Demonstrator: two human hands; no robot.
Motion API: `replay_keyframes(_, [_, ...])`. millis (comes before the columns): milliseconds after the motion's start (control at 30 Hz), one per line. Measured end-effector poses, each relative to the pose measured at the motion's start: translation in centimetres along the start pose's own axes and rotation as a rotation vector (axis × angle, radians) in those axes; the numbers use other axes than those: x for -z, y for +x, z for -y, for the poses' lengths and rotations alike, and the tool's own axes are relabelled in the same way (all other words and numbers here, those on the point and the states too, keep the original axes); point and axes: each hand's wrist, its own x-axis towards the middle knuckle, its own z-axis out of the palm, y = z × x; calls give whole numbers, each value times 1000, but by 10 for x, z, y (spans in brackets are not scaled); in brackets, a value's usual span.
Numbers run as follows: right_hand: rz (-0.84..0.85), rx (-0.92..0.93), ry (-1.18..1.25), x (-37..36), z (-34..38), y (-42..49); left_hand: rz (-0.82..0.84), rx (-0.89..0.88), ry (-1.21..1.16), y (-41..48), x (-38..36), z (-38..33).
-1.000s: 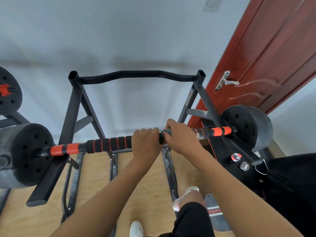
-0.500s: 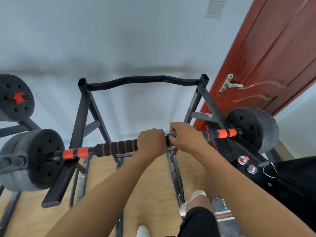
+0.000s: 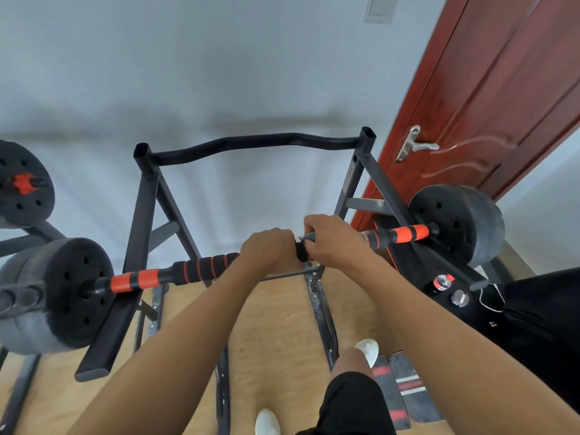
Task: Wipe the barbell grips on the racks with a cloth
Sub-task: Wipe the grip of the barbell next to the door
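Ok so the barbell [image 3: 166, 274] is lying crosswise on the black steel rack [image 3: 142, 215], across its two slanted arms. The middle section is a black foam grip [image 3: 204, 265]. It's ribbed and squishy-looking, with thin red rings round it. Further out there are two smooth orange-and-black banded sleeves, the left sleeve [image 3: 135, 281] and the right sleeve [image 3: 408, 233], one next to each plate.

Both hands are on the middle of the bar, knuckles up and nearly touching. The left hand [image 3: 270, 246] is wrapped tight round the foam. The right hand [image 3: 332, 240] is curled over the bar just beside it, clamping a grey cloth [image 3: 309, 237] against it. Only a small scrap pokes out between the hands, so I can't tell how it's folded.

I count three plates, all round, matte black and grainy, with a ring of small holes. The left plate [image 3: 62, 293] and right plate [image 3: 455, 224] are on this bar. A third plate [image 3: 22, 183] with a red hub sits on a separate bar at the far left edge.

The rack has square-tube uprights and a wavy round top bar [image 3: 257, 142]. Behind the right plate is a glossy red-brown door [image 3: 502, 89] with one silver lever handle [image 3: 414, 146]. The wall [image 3: 219, 73] is plain white. Down below there's a pale wood floor [image 3: 276, 324], two white shoes [image 3: 266, 422] and black shorts [image 3: 351, 400].
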Motion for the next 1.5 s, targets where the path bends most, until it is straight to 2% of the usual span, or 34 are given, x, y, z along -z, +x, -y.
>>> replay_keyframes(67, [10,-7,3,-2,2,3,-323,-26,256,-8,-21,0])
replay_keyframes(133, [20,-7,-3,-2,3,5,-414,-70,302,-10,-27,-1])
replay_keyframes(200, [48,3,-4,1,2,4,-220,-67,211,-2,-15,-1])
replay_keyframes(300, [68,11,-9,5,1,1,305,1,-253,14,14,3])
replay_keyframes(333, [69,13,-16,4,1,1,373,6,-305,15,17,3])
replay_keyframes(367, [70,13,-22,3,2,2,347,5,-264,14,15,2])
replay_keyframes(400, [73,12,-20,4,2,4,245,1,-169,12,10,1])
replay_keyframes(467, [101,0,8,6,1,6,-42,-8,18,5,-3,0])
replay_keyframes(533, [145,0,40,14,-1,8,-239,-29,136,-2,-15,0])
replay_keyframes(600, [175,2,47,19,-2,8,-381,-54,243,-6,-23,0])
replay_keyframes(700, [139,20,26,15,-1,5,-490,-59,305,-9,-34,-2])
replay_keyframes(833, [39,23,-13,1,3,10,-546,-22,254,-11,-44,-1])
replay_keyframes(967, [51,-18,-9,10,1,27,-578,-38,272,-10,-48,2])
replay_keyframes(1100, [-112,-35,-1,31,-26,27,-583,-69,244,-9,-47,1])
replay_keyframes(1167, [-79,26,-78,34,-32,23,-573,-77,238,-9,-46,1])
replay_keyframes(1233, [28,76,-105,29,-28,19,-560,-93,245,-10,-45,3])
replay_keyframes(1333, [133,72,-141,19,-18,12,-586,-90,248,-10,-44,5])
replay_keyframes(1500, [71,103,-328,10,-11,-12,-473,-53,308,-3,-37,-3])
